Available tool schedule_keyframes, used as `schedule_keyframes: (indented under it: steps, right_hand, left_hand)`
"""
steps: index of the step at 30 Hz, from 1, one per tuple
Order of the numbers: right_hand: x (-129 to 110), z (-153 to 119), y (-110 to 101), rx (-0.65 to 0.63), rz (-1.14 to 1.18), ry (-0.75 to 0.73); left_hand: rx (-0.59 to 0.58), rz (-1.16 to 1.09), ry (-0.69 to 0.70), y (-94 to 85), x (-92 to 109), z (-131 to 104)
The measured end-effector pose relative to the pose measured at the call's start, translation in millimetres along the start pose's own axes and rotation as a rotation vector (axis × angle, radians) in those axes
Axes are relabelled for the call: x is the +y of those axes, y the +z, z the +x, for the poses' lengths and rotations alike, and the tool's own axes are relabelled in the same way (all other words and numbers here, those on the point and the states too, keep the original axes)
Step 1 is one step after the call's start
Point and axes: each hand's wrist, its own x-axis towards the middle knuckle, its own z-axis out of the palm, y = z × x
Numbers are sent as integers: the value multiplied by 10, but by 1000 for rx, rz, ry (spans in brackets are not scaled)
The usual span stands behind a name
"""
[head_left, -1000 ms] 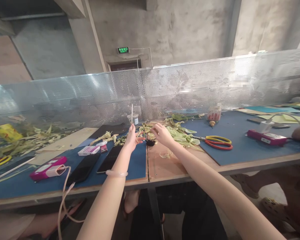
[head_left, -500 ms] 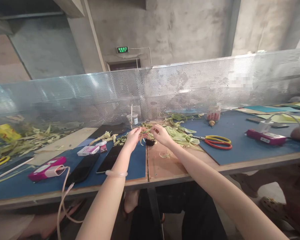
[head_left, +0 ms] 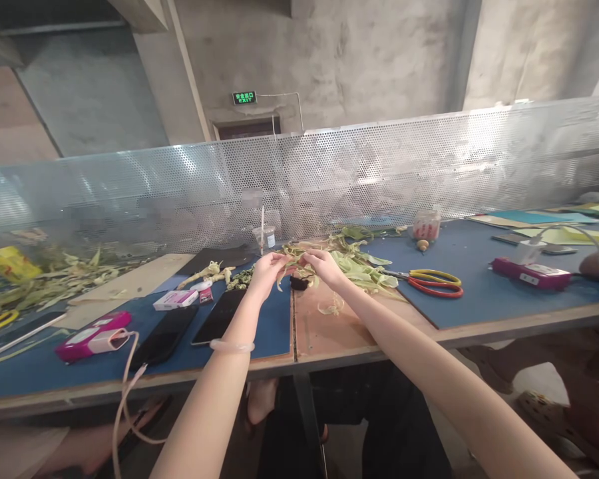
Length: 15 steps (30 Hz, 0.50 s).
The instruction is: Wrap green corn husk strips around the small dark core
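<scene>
A thin pale-green leaf strip [head_left: 293, 261] is pinched between the fingertips of the left hand [head_left: 265, 271] and the right hand [head_left: 323, 265], which are brought close together above the far part of the table [head_left: 329, 332]. Both hands are pressed on the strip; what exactly is gripped under the fingers is too small to be made out. A clear bangle [head_left: 231, 346] is worn on the left wrist.

Just below the grip a small dark object [head_left: 299, 283] is seen on the table. Just behind and to the right of the grip a heap of green leaves [head_left: 362, 266] is spread. Further right of the grip, scissors with yellow and red handles [head_left: 432, 281] are laid on the blue mat [head_left: 479, 293]. Behind the grip a clear plastic cup with a straw [head_left: 265, 234] is placed against the perforated metal screen [head_left: 379, 173].

To the left of the grip and nearer, two dark phones [head_left: 190, 329] are laid side by side, with a small white and pink box [head_left: 176, 299] beyond them; its printing cannot be read. Far to the left a pink device [head_left: 92, 336] with a cable is seen, and a similar pink device [head_left: 532, 273] far to the right.

High above the grip, on the concrete wall, a green sign [head_left: 244, 98] is hung, on which "EXIT" can be read below smaller characters.
</scene>
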Motion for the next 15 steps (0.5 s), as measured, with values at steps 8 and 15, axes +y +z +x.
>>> schedule_keyframes:
  steps: [8, 15]
  right_hand:
    - [-26, -46, 92, -48, 34, 92]
    - [10, -36, 105, -41, -16, 67]
  left_hand:
    - [20, 37, 6, -3, 6, -4]
    - [-53, 46, -8, 13, 18, -23]
